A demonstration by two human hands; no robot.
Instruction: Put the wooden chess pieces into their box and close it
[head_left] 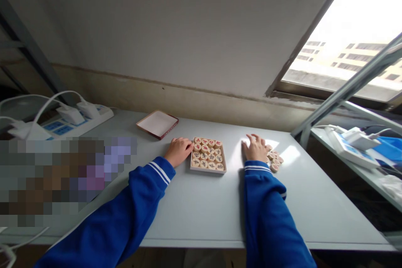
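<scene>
A shallow open box (208, 170) lies on the table, filled with rows of round wooden xiangqi pieces (204, 156), some marked in red and some in dark characters. At its left wall is my left hand (178, 150), fingers bent and together, the fingertips against the box's upper left edge. To the right of the box, my right hand (256, 149) is over the table with fingers apart and nothing visible in them. Loose xiangqi pieces (275, 160) lie in a small heap just right of that hand, which partly hides them.
A box lid (158, 123) lies inside up, behind my left hand. Power strips with plugs and cables (84, 123) stand at the far left; another strip (354, 148) is on the right-hand shelf. A slanted metal bar (351, 86) rises at the right. The left area is blurred out.
</scene>
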